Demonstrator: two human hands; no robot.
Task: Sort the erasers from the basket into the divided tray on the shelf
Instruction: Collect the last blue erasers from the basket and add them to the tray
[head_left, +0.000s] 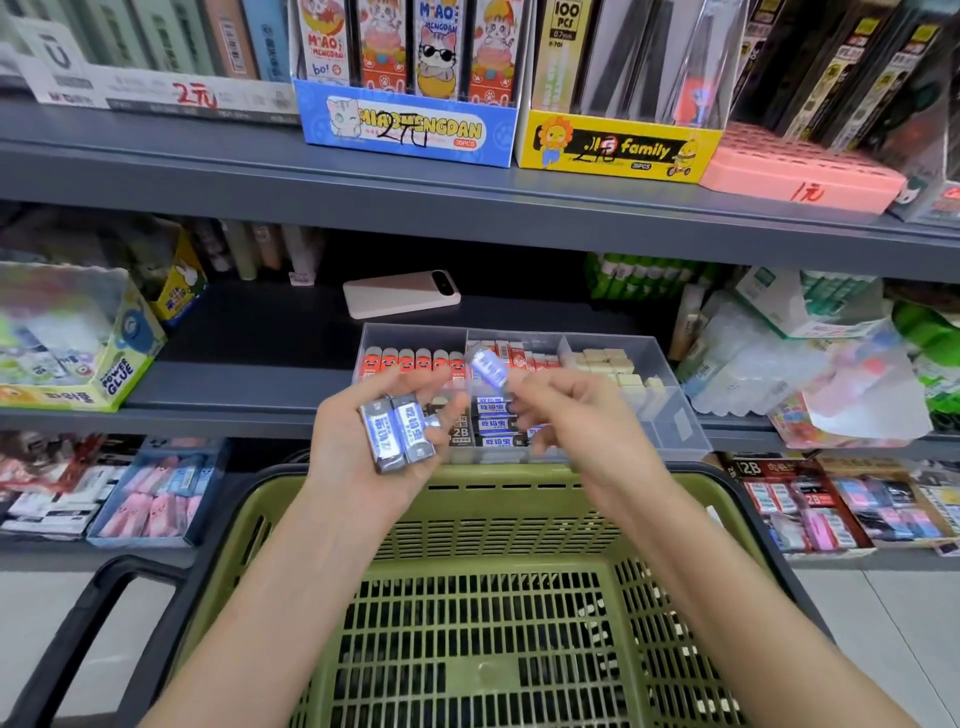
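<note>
**One eraser pinched over the tray, two more cupped in the other palm**

I have both hands raised over the far rim of the green basket (467, 519), just in front of the shelf (234, 374). The left hand (363, 431) is turned palm up and cups a pair of erasers (397, 434). They are in blue-and-white wrappers and lie side by side across the palm, with the fingers curled up around their far ends.

The right hand (561, 410) sits to the right of it, a little farther in. It pinches a single eraser (487, 368) at the fingertips. That one is tilted and blurred, so I cannot read its wrapper, but the colours match the pair. It sticks up and to the left of the fingers, above the middle of the clear divided tray (670, 410) and not touching it.

The tray rests on the middle shelf, right behind the basket. Its far row holds red erasers (410, 359) on the left, red-and-white ones (524, 356) in the middle and cream blocks (618, 366) on the right. In the near row I can see black erasers (460, 431) marked 2B. Just right of those is a stack of blue-and-white erasers (493, 423), which lies directly below the pinched one.

A pink phone (400, 293) lies flat on the shelf beyond the tray.
</note>
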